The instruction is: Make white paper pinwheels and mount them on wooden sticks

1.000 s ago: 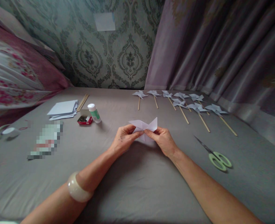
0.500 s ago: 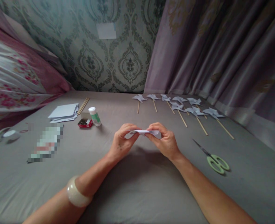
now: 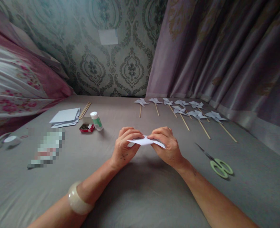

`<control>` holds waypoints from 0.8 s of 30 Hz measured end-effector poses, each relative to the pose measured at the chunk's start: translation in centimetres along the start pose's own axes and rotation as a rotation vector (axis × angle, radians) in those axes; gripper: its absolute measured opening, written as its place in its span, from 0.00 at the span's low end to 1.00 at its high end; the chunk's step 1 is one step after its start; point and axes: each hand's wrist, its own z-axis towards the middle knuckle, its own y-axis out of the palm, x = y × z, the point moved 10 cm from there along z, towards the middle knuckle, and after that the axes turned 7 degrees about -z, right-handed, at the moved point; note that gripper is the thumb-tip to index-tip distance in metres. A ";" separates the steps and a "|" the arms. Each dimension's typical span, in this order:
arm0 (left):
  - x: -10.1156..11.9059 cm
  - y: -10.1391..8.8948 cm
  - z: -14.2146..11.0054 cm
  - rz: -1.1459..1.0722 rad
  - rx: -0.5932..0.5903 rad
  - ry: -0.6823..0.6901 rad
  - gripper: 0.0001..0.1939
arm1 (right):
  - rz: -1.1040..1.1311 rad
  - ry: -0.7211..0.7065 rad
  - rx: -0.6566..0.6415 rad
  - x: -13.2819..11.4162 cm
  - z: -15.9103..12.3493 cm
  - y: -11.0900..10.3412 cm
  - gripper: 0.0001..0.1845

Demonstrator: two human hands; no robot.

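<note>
A white paper pinwheel (image 3: 144,141) without a visible stick is held above the grey sheet, tilted so that it shows nearly edge-on. My left hand (image 3: 126,145) grips its left side, fingers on top and thumb below. On its right side my right hand (image 3: 166,145) pinches it the same way, the fingertips of both hands close to the centre. My fingers cover part of the blades. Off to the right lie scissors (image 3: 217,164) with green handles. A glue bottle (image 3: 96,121) stands beyond my left hand, beside a small red box (image 3: 87,127) of dark bits.
Several finished pinwheels on sticks (image 3: 198,116) lie at the back right. Stacked white paper (image 3: 65,117) and loose wooden sticks (image 3: 85,110) are at the back left. A blurred packet (image 3: 48,147) and a white round cap (image 3: 12,140) lie at the left.
The pinwheel has tipped from facing me to nearly edge-on. My fingers have shifted from thumbs at its centre to fingertips over the top. The view has tilted slightly upward.
</note>
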 end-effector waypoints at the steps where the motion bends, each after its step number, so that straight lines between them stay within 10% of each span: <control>1: 0.1 0.1 0.0 0.010 -0.006 0.010 0.04 | -0.010 -0.010 0.006 -0.1 0.0 -0.1 0.05; 24: -0.1 0.6 -0.1 0.024 -0.047 -0.002 0.06 | -0.075 -0.043 0.025 -0.5 -0.1 0.0 0.03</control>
